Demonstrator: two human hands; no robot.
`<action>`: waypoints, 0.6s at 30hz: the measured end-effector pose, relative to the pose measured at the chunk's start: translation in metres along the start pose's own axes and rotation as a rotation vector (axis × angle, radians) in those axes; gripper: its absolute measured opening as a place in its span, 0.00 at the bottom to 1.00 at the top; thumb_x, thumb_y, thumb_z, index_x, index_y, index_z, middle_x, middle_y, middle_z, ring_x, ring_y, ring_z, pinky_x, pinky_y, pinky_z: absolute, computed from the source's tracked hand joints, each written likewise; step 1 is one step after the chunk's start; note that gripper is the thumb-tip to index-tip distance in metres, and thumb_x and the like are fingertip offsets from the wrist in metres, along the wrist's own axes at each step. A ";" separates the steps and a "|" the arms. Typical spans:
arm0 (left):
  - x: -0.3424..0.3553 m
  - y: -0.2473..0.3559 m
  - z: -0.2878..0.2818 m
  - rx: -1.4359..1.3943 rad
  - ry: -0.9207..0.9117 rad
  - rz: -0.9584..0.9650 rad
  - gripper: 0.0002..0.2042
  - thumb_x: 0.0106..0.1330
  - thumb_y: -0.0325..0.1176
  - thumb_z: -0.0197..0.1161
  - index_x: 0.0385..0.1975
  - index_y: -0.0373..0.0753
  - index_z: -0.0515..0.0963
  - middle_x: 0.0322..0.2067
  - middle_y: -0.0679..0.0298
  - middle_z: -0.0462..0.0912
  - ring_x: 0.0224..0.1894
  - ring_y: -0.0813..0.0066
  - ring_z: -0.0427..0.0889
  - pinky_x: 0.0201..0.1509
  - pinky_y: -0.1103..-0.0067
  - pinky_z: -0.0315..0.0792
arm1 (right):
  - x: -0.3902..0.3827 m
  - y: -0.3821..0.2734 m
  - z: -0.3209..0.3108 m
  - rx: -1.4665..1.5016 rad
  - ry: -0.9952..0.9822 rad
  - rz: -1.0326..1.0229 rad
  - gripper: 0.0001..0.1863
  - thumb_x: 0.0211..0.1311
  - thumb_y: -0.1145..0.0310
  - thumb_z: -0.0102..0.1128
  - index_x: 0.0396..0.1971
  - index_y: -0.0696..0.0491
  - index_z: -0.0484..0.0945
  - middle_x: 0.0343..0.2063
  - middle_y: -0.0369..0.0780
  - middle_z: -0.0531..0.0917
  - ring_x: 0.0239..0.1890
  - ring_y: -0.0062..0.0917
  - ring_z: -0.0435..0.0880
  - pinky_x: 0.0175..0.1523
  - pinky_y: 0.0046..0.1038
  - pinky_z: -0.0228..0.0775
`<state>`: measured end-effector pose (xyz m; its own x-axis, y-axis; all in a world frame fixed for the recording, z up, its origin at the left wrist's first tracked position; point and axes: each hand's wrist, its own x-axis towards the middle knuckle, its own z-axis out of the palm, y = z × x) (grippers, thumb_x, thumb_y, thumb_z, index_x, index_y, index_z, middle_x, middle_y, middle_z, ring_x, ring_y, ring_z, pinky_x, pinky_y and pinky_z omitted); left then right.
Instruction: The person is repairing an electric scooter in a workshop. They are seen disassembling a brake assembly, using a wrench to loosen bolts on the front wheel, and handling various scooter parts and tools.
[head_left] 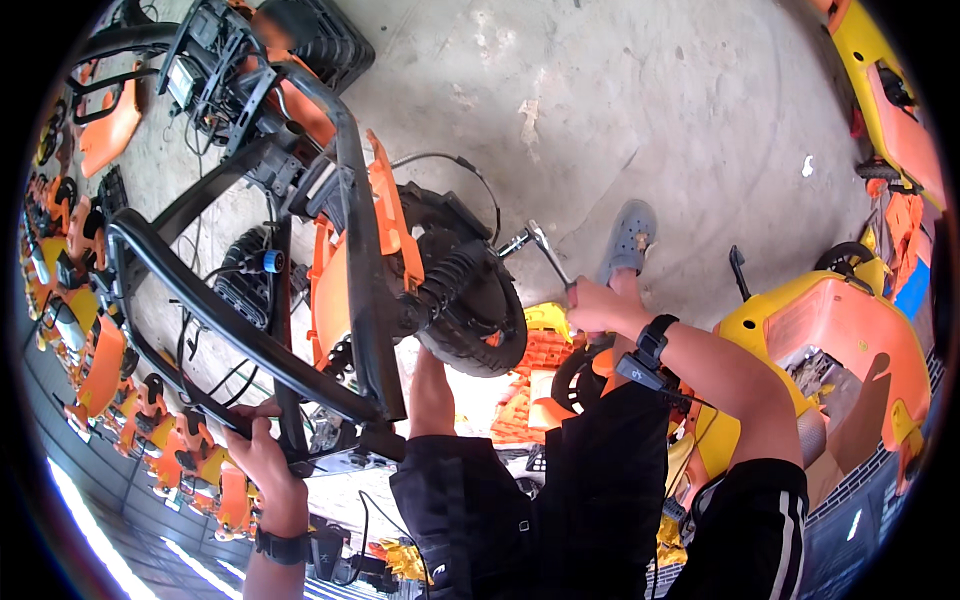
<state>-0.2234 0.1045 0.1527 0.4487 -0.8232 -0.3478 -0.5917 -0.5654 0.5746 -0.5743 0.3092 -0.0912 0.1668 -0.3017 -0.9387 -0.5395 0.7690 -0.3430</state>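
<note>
1. Far left: a crowd of orange-and-yellow vehicles [100, 385], many parts overlapping; individual outlines hard to separate near the rim.
2. Left hand [262, 455]: fingers curled round a lower bar of the black frame [372, 320], grasping it. Dark wristband [283, 546] below.
3. The frame, of thick tubes, stands left of centre, in front of the person. Cables run through it; a blue round fitting [273, 261] shows inside.
4. Orange panels [392, 215] sit against the frame's right-hand side.
5. Coil spring [447, 287], black, beside the wheel [508, 320]; black tyre, right of the frame.
6. Metal wrench [549, 252], slanting: head end up near the wheel, handle down to the right. Contact of its tip with a fastener: cannot tell.
7. Right hand [597, 307]: clenched on the wrench handle, arm reaching in from lower right. Black strap device [655, 340] on the wrist.
8. Grey clog [630, 235], on a foot, on the concrete floor [700, 130] just beyond the right hand.
9. Right: yellow-and-orange body shell [745, 325], well apart from the frame.
</note>
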 end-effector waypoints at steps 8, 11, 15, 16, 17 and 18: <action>0.005 0.004 -0.007 -0.039 -0.171 -0.035 0.08 0.59 0.18 0.49 0.38 0.33 0.68 0.29 0.60 0.76 0.29 0.72 0.80 0.32 0.81 0.76 | 0.131 0.062 0.122 0.100 0.870 0.333 0.11 0.52 0.74 0.53 0.37 0.56 0.70 0.27 0.48 0.81 0.33 0.47 0.81 0.38 0.43 0.71; 0.005 0.005 -0.001 -0.036 -0.102 -0.094 0.07 0.59 0.18 0.50 0.36 0.34 0.68 0.27 0.62 0.76 0.31 0.75 0.78 0.36 0.81 0.73 | 0.118 0.055 0.106 0.048 0.590 0.364 0.11 0.52 0.70 0.56 0.36 0.56 0.73 0.32 0.49 0.82 0.39 0.44 0.82 0.43 0.41 0.73; 0.010 -0.008 -0.006 0.036 -0.063 0.001 0.07 0.56 0.17 0.48 0.31 0.37 0.65 0.27 0.64 0.76 0.32 0.79 0.74 0.39 0.82 0.68 | 0.038 0.040 0.041 -0.131 0.266 0.115 0.13 0.49 0.68 0.59 0.35 0.58 0.75 0.30 0.49 0.82 0.36 0.41 0.82 0.42 0.38 0.74; 0.003 0.000 0.003 0.027 -0.045 -0.018 0.07 0.56 0.17 0.48 0.31 0.37 0.65 0.27 0.63 0.76 0.32 0.79 0.73 0.39 0.82 0.67 | 0.020 0.033 0.032 -0.095 0.282 0.031 0.11 0.48 0.69 0.59 0.31 0.59 0.75 0.26 0.47 0.82 0.31 0.39 0.83 0.37 0.37 0.74; -0.002 0.004 0.006 0.022 -0.030 -0.039 0.07 0.56 0.17 0.48 0.31 0.37 0.65 0.27 0.63 0.76 0.31 0.79 0.73 0.39 0.82 0.67 | 0.007 0.023 0.020 0.205 0.178 0.072 0.10 0.47 0.70 0.59 0.28 0.60 0.74 0.24 0.45 0.81 0.28 0.36 0.82 0.34 0.35 0.73; -0.003 0.004 0.002 0.036 -0.035 -0.042 0.07 0.56 0.17 0.49 0.31 0.37 0.66 0.27 0.64 0.75 0.31 0.79 0.73 0.39 0.81 0.67 | 0.003 0.009 0.006 0.505 0.069 0.106 0.08 0.47 0.70 0.58 0.24 0.60 0.74 0.21 0.44 0.79 0.24 0.33 0.81 0.30 0.34 0.71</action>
<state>-0.2281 0.1051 0.1546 0.4502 -0.7999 -0.3969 -0.5972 -0.6001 0.5322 -0.5742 0.3187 -0.0973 0.0691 -0.2303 -0.9707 -0.0820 0.9684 -0.2356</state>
